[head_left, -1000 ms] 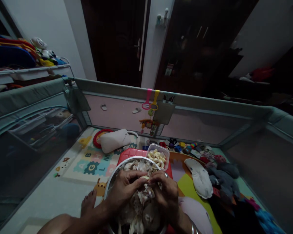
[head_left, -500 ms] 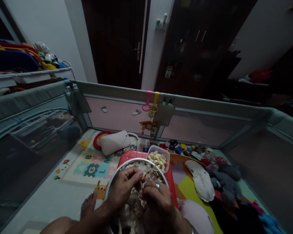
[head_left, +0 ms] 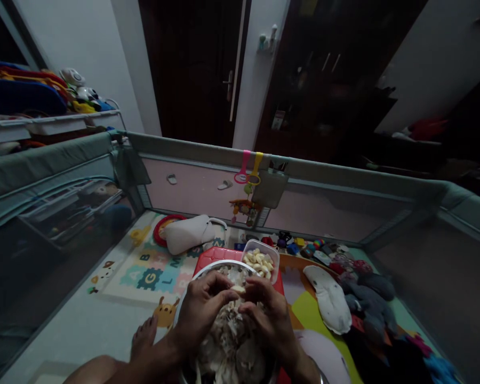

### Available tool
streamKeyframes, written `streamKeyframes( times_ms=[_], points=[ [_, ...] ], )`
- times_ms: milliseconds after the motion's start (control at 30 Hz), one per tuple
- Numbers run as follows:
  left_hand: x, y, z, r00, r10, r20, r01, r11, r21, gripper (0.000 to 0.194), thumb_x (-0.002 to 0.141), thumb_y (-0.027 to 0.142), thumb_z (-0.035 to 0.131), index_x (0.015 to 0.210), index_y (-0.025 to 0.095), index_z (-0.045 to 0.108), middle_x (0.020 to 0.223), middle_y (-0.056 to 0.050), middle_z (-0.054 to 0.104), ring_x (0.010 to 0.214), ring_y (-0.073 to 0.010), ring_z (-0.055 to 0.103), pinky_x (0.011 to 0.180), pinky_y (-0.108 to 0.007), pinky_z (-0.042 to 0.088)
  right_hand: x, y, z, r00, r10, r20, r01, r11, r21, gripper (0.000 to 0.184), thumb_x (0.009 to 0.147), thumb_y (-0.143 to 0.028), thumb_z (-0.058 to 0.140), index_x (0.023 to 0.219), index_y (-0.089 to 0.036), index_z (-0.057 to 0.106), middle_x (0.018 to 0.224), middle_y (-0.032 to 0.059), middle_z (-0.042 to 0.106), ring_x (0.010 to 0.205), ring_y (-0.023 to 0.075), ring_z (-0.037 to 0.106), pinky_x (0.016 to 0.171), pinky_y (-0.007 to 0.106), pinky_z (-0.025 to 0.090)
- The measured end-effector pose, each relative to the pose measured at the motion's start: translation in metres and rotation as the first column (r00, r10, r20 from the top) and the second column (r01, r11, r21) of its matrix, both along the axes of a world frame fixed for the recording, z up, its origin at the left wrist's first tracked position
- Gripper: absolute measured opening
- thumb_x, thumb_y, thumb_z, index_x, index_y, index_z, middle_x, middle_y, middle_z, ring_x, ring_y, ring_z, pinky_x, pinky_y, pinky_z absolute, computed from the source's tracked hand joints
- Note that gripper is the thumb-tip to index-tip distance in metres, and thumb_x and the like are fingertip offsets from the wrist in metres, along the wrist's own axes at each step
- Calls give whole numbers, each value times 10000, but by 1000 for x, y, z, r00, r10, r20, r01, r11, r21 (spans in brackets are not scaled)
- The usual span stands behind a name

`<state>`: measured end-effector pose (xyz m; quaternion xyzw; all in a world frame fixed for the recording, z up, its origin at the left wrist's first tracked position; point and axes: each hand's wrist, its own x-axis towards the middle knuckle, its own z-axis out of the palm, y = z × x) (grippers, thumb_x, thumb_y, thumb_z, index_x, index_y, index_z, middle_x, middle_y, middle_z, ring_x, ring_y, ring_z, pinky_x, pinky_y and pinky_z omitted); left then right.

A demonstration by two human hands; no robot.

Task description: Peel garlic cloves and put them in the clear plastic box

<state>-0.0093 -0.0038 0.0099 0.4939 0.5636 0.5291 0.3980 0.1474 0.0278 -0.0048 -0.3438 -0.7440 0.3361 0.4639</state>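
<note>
A pale garlic clove [head_left: 238, 289] sits at the fingertips of both hands, over a metal bowl [head_left: 177, 314]. My left hand [head_left: 202, 306] pinches it from the left between thumb and fingers. From the right, the curled fingers of my right hand [head_left: 270, 309] meet the clove, with the thumb just below. Garlic skins and bulbs [head_left: 228, 341] fill the bowl beneath. Behind it, a clear plastic container [head_left: 278, 260] holds several peeled cloves [head_left: 259, 261]. Bowl and container rest on a red stool-like surface [head_left: 214, 257].
A playpen with padded rails [head_left: 200, 146] surrounds me. On the letter mat [head_left: 152, 278] lies a white jug-like object [head_left: 188, 234]. Toys [head_left: 294, 245], a white cushion [head_left: 328, 301] and a grey plush toy [head_left: 374, 304] lie to the right. My bare foot [head_left: 144, 336] is at left.
My right hand has shifted up and turned, bringing its fingers to the clove. The clove now shows more clearly between the hands. My left hand stays almost in place.
</note>
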Motion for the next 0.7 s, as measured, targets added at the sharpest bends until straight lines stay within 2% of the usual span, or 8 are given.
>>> streamKeyframes(
  times_ms=[100,167,267,367,500,633,700],
  points=[
    [1,-5,3,979,-42,-197,64,993,103,68,745,194,613,744,170,676,708,-18,696,681,-162,634,637,-237,473,-1,1,-1,1000,17,-15,-17,998,52,119,752,-183,607,869,-200,607,730,20,675,640,158,634,591,232,499],
    [2,-6,5,952,-23,-305,93,972,217,92,774,187,588,783,176,679,750,-24,708,705,-161,650,651,-234,490,0,1,-1,1000,-7,-18,8,997,77,59,763,-181,600,812,-202,625,697,15,672,614,152,628,579,230,495],
    [2,-6,6,893,51,-447,141,911,387,124,803,154,546,844,162,663,793,-45,711,735,-160,662,673,-233,514,0,0,-3,999,-44,-24,46,995,89,76,757,-170,609,822,-201,632,690,13,670,600,149,624,564,227,494],
    [2,-6,7,813,134,-566,207,844,496,178,844,141,468,906,142,635,823,-75,706,760,-163,666,704,-249,528,0,0,-7,998,-66,-24,68,993,101,90,751,-148,614,826,-194,632,700,16,672,612,146,629,579,224,499],
    [1,-6,9,703,213,-678,286,789,544,234,881,131,368,900,132,601,771,-76,698,722,-167,668,670,-265,544,0,0,-8,995,-81,-53,87,987,137,93,741,-130,626,818,-182,626,693,22,674,615,147,637,578,216,506],
    [0,-6,10,609,265,-748,330,773,542,246,886,118,318,884,145,562,732,-53,686,678,-168,663,643,-281,544,-2,-4,-5,994,-87,-61,99,968,230,88,715,-112,652,757,-179,614,640,9,662,565,137,629,549,199,500],
    [2,-5,8,596,277,-754,322,778,540,241,880,112,308,864,154,545,710,-44,673,652,-161,656,612,-266,535,-4,-6,-4,996,-70,-47,80,962,261,95,709,-105,659,746,-179,612,631,7,662,554,135,629,541,194,497]
  ],
)
